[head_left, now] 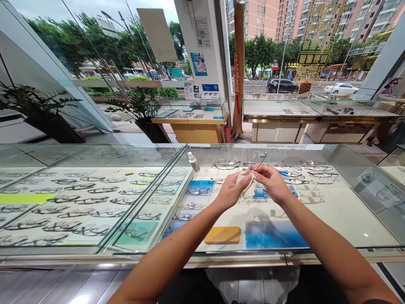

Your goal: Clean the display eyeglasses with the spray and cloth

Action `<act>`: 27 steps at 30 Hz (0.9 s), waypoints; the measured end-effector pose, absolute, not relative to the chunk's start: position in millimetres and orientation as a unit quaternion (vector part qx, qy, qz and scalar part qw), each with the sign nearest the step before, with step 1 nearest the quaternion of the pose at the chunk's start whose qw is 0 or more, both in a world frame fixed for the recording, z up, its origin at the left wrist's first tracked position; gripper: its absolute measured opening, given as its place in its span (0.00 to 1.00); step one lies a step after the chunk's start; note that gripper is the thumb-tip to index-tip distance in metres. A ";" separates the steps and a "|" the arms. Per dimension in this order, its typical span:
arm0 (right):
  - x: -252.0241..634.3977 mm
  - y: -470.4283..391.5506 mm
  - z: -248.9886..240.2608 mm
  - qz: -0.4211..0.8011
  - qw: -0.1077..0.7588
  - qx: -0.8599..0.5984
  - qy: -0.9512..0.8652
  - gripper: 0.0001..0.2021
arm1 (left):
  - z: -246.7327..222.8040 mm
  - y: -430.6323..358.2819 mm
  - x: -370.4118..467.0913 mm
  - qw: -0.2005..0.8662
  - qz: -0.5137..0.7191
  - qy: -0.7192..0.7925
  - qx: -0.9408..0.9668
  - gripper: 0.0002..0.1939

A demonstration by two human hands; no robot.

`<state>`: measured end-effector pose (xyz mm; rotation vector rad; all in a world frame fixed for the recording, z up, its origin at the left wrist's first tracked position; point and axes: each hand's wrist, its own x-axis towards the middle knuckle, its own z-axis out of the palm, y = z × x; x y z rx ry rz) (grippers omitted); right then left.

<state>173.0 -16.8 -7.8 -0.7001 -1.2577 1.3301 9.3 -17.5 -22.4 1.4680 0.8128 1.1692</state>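
Eyeglasses (263,162) are held over a showcase (351,215) containing frames (198,191).

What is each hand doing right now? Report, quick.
Left hand: closed, holding a pale cloth.
Right hand: closed, apparently holding a pair of eyeglasses beside the cloth; exact grip cannot be told.

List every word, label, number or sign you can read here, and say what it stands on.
Gold window lettering: probably "隱形眼鏡"; other rows unclear.
Too small or blurred: white bottle label, pillar notice, paper strip, street sign.
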 end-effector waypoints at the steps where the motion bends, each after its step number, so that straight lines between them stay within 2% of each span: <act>1: 172.7 -16.8 -7.6 0.564 0.555 -0.294 -0.536 0.20 | -22.8 -17.2 8.9 0.514 0.494 0.338 0.614 0.34; 5: 173.4 -15.1 -6.3 0.570 0.553 -0.296 -0.530 0.20 | -25.0 -15.6 8.0 0.512 0.496 0.329 0.619 0.34; 14: 182.4 -10.5 -3.2 0.613 0.544 -0.303 -0.487 0.20 | -20.3 -13.9 5.2 0.607 0.386 0.244 0.650 0.31; 22: 169.1 -14.6 -12.1 0.600 0.559 -0.294 -0.491 0.21 | -26.2 -12.6 9.7 0.514 0.469 0.338 0.633 0.34; 27: 171.0 -13.7 -12.8 0.604 0.562 -0.308 -0.473 0.22 | -24.6 -10.8 10.9 0.525 0.444 0.335 0.644 0.37</act>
